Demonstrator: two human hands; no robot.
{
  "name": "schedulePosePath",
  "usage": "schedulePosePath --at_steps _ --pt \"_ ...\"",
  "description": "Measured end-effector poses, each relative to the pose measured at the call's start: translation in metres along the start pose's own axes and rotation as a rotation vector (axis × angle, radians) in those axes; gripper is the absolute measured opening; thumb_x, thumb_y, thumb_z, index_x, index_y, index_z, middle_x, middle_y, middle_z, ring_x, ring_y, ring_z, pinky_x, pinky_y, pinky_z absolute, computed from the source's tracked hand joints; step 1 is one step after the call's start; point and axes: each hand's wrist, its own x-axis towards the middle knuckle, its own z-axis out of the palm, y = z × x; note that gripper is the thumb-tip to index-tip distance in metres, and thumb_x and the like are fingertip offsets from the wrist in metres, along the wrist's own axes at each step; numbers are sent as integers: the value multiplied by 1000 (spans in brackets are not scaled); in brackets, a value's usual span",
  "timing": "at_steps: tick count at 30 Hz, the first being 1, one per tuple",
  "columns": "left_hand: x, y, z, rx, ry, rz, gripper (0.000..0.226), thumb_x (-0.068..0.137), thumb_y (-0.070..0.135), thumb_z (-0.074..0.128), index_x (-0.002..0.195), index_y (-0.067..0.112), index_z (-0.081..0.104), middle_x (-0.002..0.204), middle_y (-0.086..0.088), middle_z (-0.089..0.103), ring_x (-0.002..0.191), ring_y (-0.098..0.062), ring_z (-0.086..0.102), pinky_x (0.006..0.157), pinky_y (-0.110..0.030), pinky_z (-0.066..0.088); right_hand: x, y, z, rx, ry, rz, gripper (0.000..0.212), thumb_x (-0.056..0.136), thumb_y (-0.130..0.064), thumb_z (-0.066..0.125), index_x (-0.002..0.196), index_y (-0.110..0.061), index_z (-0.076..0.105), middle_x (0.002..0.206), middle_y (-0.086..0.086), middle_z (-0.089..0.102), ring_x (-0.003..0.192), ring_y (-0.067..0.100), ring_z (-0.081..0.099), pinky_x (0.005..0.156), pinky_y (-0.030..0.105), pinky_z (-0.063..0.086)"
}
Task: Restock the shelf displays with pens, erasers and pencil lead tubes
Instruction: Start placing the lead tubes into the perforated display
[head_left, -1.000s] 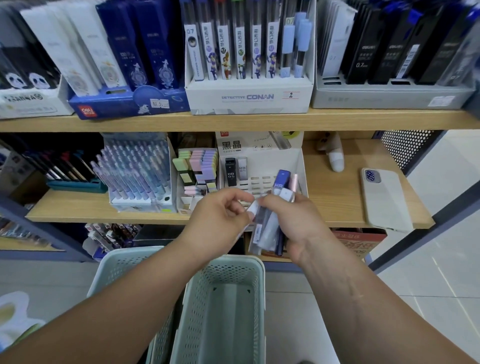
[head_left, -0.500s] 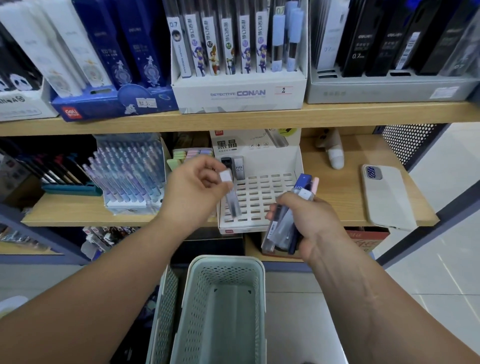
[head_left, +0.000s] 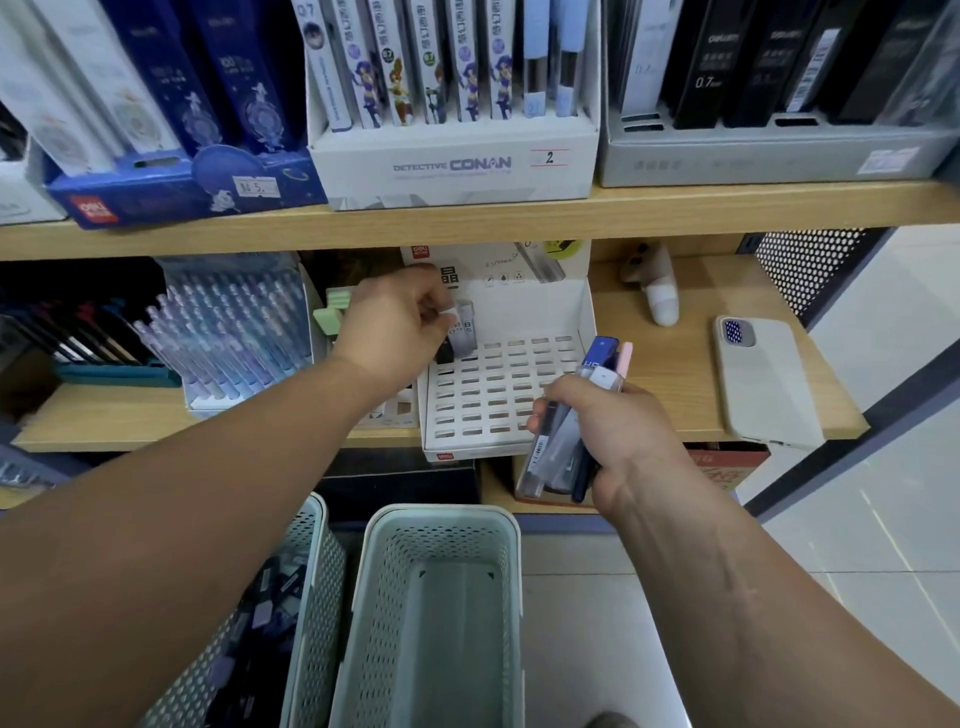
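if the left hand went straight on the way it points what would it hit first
Probably the lead tubes standing at the back left of the white display tray, right beside the tube the left hand pinches. Depth is unclear; the tray's back card rises behind them.

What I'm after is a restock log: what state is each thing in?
Tray: nearly all slots empty.
Left hand: pinching a lead tube, upright at the tray's back.
Right hand: gripping a bundle of tubes.
Front basket: looks empty.
Side basket: holds small packs.
Phone: face down on the shelf.
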Motion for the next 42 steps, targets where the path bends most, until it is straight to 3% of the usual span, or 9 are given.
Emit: schedulePosePath --at_steps 10,15,18,27,32,35,37,39,42 --pt "7 -1 4 27 -69 1 14 84 13 76 80 22 66 78 5 66 75 -15 63 75 -36 57 2 1 2 -4 -4 -24 15 86 -2 66 99 -7 65 73 14 71 65 24 67 80 51 60" --pt "11 -2 5 229 -25 147 13 86 12 71 97 11 76 93 -8 72 86 -29 67 78 -38 56 2 0 5 104 -74 8 12 89 -3 66 98 -10 62 77 14 69 65 24 66 66 39 59" --pt "15 -3 5 317 -31 221 11 85 10 68 94 8 76 94 -13 73 86 -35 67 74 -44 57 0 0 8 185 -133 17 14 90 -2 65 99 -10 59 81 15 68 62 24 66 60 36 57" --pt "19 -3 4 295 -114 134 8 88 26 68 94 23 72 89 3 73 82 -25 67 74 -39 56 2 1 9 188 -142 6 15 90 -3 66 99 -12 58 82 15 68 66 25 65 60 38 57" --pt "14 -4 6 306 -66 230 19 84 19 74 102 16 76 97 -4 73 89 -27 67 76 -42 57 2 1 8 204 -153 17 14 90 -3 66 98 -12 59 81 15 68 65 24 65 59 37 57" --pt "-4 19 1 85 33 80 18 85 27 76 100 18 75 85 4 71 74 -11 61 72 -26 53 0 -1 8 252 -176 16 11 91 -2 65 95 -11 59 81 15 67 64 24 64 59 35 58" --pt "-26 44 0 -196 -109 -136 14 86 33 75 84 20 74 72 8 68 62 -4 57 62 -21 48 -1 -3 10 277 -191 5 10 91 -2 65 94 -10 61 81 15 67 64 24 65 59 35 59" --pt "-50 63 4 -445 -276 -323 13 87 30 75 80 18 73 66 1 67 55 -8 56 56 -23 46 -2 -3 11 273 -195 -11 9 90 -3 65 94 -10 63 80 14 68 68 28 68 66 49 62" --pt "-74 74 7 -683 -292 -495 5 89 12 73 92 14 70 63 -5 67 50 -11 56 55 -26 49 -5 -2 14 229 -185 -27 8 89 -3 67 94 -9 64 84 15 68 79 34 67 78 74 51"
